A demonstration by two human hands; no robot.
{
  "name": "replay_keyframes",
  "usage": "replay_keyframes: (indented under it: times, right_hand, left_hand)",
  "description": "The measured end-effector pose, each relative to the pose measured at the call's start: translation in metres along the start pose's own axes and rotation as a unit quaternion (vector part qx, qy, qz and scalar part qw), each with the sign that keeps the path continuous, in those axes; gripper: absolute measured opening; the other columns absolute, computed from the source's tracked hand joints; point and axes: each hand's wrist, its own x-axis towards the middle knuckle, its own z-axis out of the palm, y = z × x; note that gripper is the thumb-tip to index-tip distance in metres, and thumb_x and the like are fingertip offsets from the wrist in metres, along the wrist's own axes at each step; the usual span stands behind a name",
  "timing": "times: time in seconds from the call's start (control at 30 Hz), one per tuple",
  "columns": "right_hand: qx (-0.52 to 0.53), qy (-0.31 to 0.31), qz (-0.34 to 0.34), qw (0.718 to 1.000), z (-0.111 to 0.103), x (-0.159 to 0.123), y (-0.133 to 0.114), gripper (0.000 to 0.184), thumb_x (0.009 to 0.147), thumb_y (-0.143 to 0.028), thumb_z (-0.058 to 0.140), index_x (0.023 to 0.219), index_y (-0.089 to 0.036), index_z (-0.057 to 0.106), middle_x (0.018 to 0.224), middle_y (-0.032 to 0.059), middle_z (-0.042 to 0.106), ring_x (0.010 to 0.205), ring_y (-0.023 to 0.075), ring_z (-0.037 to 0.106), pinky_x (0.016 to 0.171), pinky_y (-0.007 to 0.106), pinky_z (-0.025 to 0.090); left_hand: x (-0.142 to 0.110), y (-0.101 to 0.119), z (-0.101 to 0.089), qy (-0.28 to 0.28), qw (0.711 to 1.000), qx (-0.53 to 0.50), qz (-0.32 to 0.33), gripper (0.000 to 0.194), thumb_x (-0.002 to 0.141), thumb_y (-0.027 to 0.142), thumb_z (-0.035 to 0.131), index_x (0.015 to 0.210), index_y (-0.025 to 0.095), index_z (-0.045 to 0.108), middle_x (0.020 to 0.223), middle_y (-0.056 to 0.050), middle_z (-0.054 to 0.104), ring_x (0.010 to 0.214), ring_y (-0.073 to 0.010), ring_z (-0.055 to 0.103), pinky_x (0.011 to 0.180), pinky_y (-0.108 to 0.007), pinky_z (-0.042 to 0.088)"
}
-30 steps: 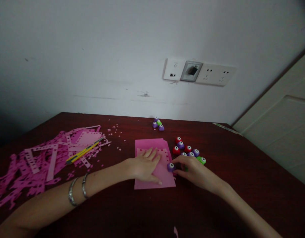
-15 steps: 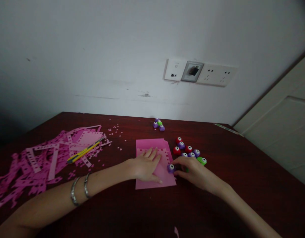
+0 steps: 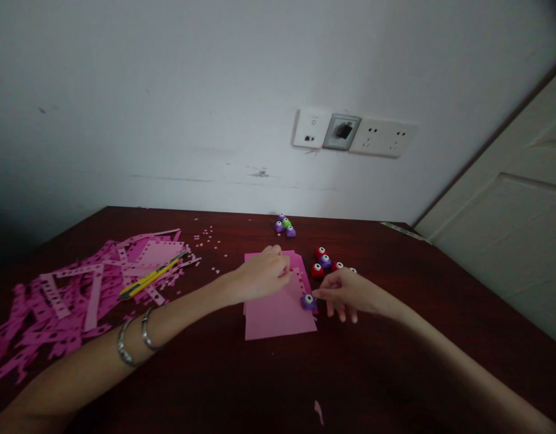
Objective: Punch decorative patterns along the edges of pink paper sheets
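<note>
Curling over the pink paper (image 3: 275, 319), the left hand (image 3: 265, 272) hides from me whether its fingers grip anything. The right hand (image 3: 350, 293), fingers loosely parted, hovers right beside the purple eye-topped punch (image 3: 307, 303) at the paper's right edge.

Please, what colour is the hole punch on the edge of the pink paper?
Purple, with a white-and-black top; head view.

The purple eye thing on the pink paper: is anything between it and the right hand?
Nothing visible stands between the right hand and the purple eye thing on the pink paper. The red ones sit farther back.
</note>
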Motion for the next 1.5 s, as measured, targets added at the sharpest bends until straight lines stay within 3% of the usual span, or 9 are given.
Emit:
replay_keyframes:
  times: [0.07, 0.17, 0.27, 0.43, 0.6, 0.77, 1.1, 1.37, 1.5]
  right_hand:
    - [0.001, -0.053, 0.014, 0.999, -0.004, 0.006, 0.001, 0.044, 0.076, -0.054, 0.055, 0.068, -0.011, 0.062, 0.056, 0.005, 0.064, 0.038, 0.0077, 0.054, 0.03, 0.015, 0.038]
    - [-0.005, -0.086, 0.032, 0.996, -0.007, 0.013, 0.0, 0.051, 0.073, -0.059, 0.054, 0.069, -0.01, 0.064, 0.055, 0.006, 0.065, 0.04, 0.0078, 0.055, 0.031, 0.015, 0.037]
    - [-0.018, -0.113, 0.044, 0.992, -0.009, 0.016, -0.004, 0.053, 0.072, -0.061, 0.055, 0.07, -0.009, 0.065, 0.053, 0.005, 0.064, 0.039, 0.0072, 0.054, 0.031, 0.014, 0.037]
    - [-0.04, -0.146, 0.053, 0.987, -0.012, 0.019, -0.007, 0.05, 0.072, -0.059, 0.057, 0.067, -0.01, 0.063, 0.051, 0.0036, 0.063, 0.039, 0.0065, 0.053, 0.034, 0.014, 0.037]
    - [-0.052, -0.169, 0.046, 0.983, -0.014, 0.024, -0.003, 0.046, 0.074, -0.055, 0.055, 0.065, -0.011, 0.062, 0.054, 0.0034, 0.064, 0.039, 0.0059, 0.054, 0.034, 0.013, 0.038]
    - [-0.046, -0.197, 0.086, 0.976, -0.014, 0.028, -0.011, 0.036, 0.077, -0.046, 0.056, 0.065, -0.012, 0.062, 0.049, 0.0006, 0.061, 0.038, 0.0055, 0.053, 0.031, 0.011, 0.035]
    - [-0.036, -0.238, 0.144, 0.96, -0.012, 0.045, -0.012, 0.025, 0.079, -0.028, 0.056, 0.064, -0.009, 0.06, 0.048, 0.0009, 0.059, 0.042, 0.0071, 0.055, 0.036, 0.013, 0.038]
    - [-0.073, -0.204, 0.156, 0.964, -0.005, 0.038, -0.029, 0.026, 0.079, -0.012, 0.046, 0.056, -0.011, 0.055, 0.044, -0.0003, 0.056, 0.038, 0.0062, 0.052, 0.039, 0.014, 0.042]
    - [-0.099, -0.181, 0.128, 0.97, -0.006, 0.029, -0.032, 0.022, 0.079, -0.015, 0.048, 0.06, -0.01, 0.059, 0.044, -0.0011, 0.055, 0.034, 0.0053, 0.049, 0.035, 0.013, 0.041]
  left_hand:
    - [0.008, -0.004, 0.002, -0.022, 0.997, -0.07, -0.004, 0.031, 0.083, 0.031, 0.038, 0.072, 0.012, 0.061, 0.067, -0.007, 0.058, 0.063, -0.0133, 0.05, 0.064, -0.028, 0.039]
    - [0.019, -0.011, 0.011, -0.133, 0.973, -0.185, -0.04, 0.029, 0.081, 0.029, 0.04, 0.064, 0.013, 0.057, 0.053, -0.001, 0.053, 0.049, -0.009, 0.046, 0.051, -0.024, 0.036]
    - [0.026, -0.016, 0.018, -0.216, 0.94, -0.255, -0.068, 0.028, 0.08, 0.03, 0.041, 0.065, 0.014, 0.058, 0.052, 0.0, 0.053, 0.043, -0.0094, 0.046, 0.045, -0.024, 0.035]
    - [0.032, -0.015, 0.023, -0.289, 0.899, -0.321, -0.065, 0.033, 0.081, 0.038, 0.044, 0.064, 0.015, 0.06, 0.053, -0.002, 0.056, 0.041, -0.0089, 0.043, 0.042, -0.024, 0.03]
    - [0.034, -0.009, 0.025, -0.35, 0.87, -0.341, -0.071, 0.046, 0.077, 0.058, 0.047, 0.067, 0.015, 0.061, 0.056, -0.004, 0.059, 0.039, -0.0076, 0.039, 0.039, -0.023, 0.024]
    - [0.041, -0.006, 0.033, -0.373, 0.861, -0.333, -0.089, 0.056, 0.07, 0.069, 0.049, 0.064, 0.014, 0.059, 0.05, -0.003, 0.055, 0.036, -0.007, 0.034, 0.039, -0.024, 0.021]
    - [0.055, -0.019, 0.053, -0.399, 0.843, -0.346, -0.106, 0.05, 0.064, 0.064, 0.06, 0.063, 0.014, 0.059, 0.054, -0.002, 0.053, 0.04, -0.0055, 0.033, 0.039, -0.022, 0.022]
    - [0.051, -0.01, 0.048, -0.39, 0.856, -0.316, -0.125, 0.042, 0.073, 0.055, 0.056, 0.062, 0.015, 0.058, 0.05, 0.001, 0.049, 0.038, -0.0046, 0.03, 0.038, -0.021, 0.021]
    - [0.043, -0.008, 0.045, -0.333, 0.891, -0.299, -0.076, 0.042, 0.077, 0.054, 0.051, 0.064, 0.014, 0.057, 0.05, 0.002, 0.048, 0.039, -0.0057, 0.035, 0.04, -0.021, 0.026]
